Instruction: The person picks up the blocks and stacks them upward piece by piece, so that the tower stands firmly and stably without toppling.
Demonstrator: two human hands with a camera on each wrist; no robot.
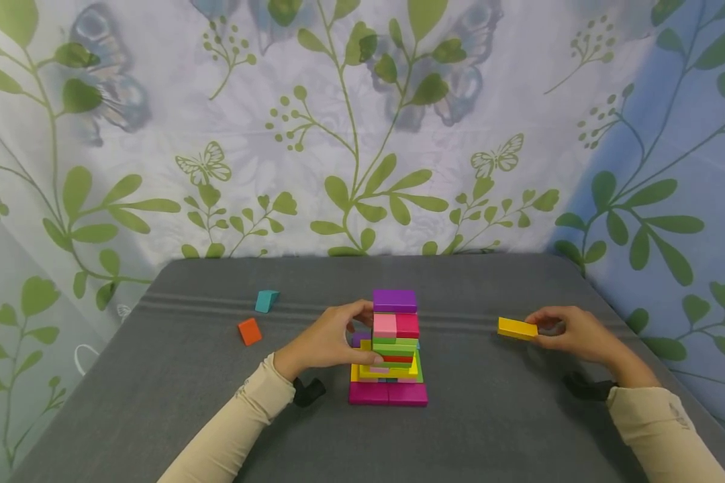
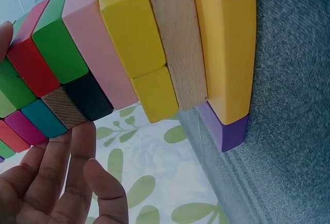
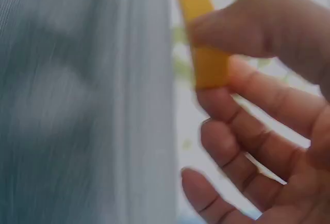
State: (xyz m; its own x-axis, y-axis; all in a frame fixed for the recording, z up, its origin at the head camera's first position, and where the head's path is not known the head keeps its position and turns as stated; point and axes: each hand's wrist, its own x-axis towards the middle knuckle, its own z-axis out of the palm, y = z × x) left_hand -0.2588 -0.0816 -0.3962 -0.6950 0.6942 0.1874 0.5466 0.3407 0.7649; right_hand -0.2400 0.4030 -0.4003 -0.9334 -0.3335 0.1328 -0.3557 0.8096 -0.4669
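Observation:
A tower of colourful wooden blocks stands upright at the middle of the table, with magenta blocks at its base and a purple block on top. My left hand holds the tower from its left side, thumb at the front and fingers reaching behind. In the left wrist view, the fingertips touch the dark and wood-coloured blocks. Off to the right, my right hand pinches one end of a yellow block between thumb and fingers. The right wrist view shows its other fingers loosely bent and the block blurred.
To the left of the tower lie an orange block and a teal block, apart from each other. The grey table reaches back to a curtain with leaves and butterflies.

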